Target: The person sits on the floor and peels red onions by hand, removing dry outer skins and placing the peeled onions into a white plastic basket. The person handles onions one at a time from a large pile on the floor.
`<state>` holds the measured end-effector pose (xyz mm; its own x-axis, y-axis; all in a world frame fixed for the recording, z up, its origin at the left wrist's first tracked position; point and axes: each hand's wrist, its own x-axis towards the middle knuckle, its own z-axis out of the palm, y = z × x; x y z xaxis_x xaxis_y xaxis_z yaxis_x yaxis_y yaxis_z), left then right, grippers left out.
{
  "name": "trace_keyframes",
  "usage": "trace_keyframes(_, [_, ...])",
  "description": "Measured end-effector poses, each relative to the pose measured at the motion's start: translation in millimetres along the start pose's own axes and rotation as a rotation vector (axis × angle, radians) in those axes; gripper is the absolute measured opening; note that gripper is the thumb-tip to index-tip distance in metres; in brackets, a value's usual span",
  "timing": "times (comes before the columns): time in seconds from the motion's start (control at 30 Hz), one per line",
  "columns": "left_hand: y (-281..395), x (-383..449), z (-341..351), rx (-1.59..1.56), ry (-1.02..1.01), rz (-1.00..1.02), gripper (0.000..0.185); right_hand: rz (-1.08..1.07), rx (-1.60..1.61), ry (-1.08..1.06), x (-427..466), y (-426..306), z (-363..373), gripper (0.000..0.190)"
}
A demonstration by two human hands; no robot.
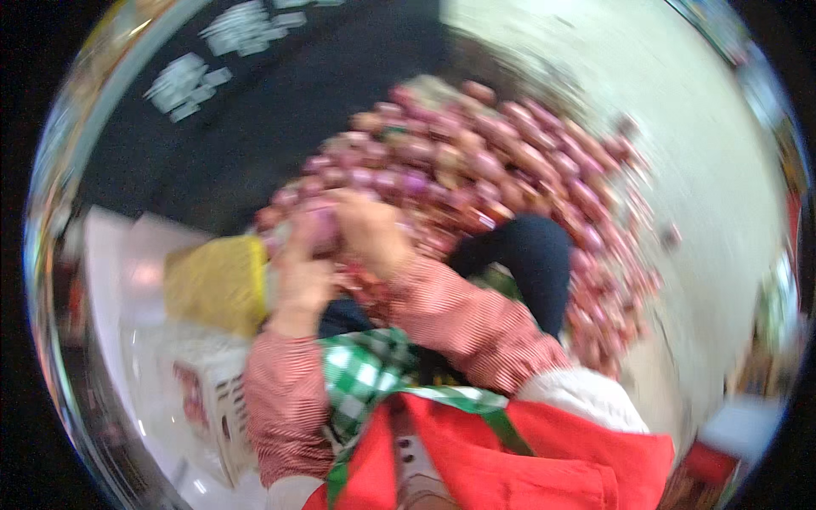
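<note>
My left hand [306, 268] grips a red onion [325, 223] in front of my lap, its thumb side facing up. Close against that onion, my right hand [376, 233] is curled, knuckles uppermost; motion blur hides what its fingertips do. Just beyond both hands spreads a large heap of red onions [414, 150], reaching around my right knee [535, 261]. Loose reddish skins [363, 284] lie under my wrists. A yellow container or bag [217, 284] stands to the left of my left hand.
A white slotted plastic crate [223, 389] with something reddish at its side stands at lower left. White pieces [239, 29] lie in clusters on a black surface [274, 95]. Pale floor [695, 127] extends at right, with one stray onion [670, 236] on it.
</note>
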<state>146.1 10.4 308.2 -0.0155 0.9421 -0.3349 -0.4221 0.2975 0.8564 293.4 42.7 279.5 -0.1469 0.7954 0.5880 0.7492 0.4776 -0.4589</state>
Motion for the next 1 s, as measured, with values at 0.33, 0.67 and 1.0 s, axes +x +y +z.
trace_keyframes(0.33, [1.9,-10.5,35.9,-0.62,-0.438,-0.212,0.077,0.253,-0.075,0.114,-34.9,41.6,-88.6,0.008])
trace_keyframes(0.67, [-5.6,16.0,34.8,-0.665,-0.319,-0.22,0.08,0.359,0.044,0.157,-86.4,85.4,-218.1,0.037])
trace_keyframes(1.0, [-20.1,44.2,30.0,-0.517,0.003,-0.255,0.072,1.523,-0.672,-0.06,-545.1,267.4,-328.5,0.025])
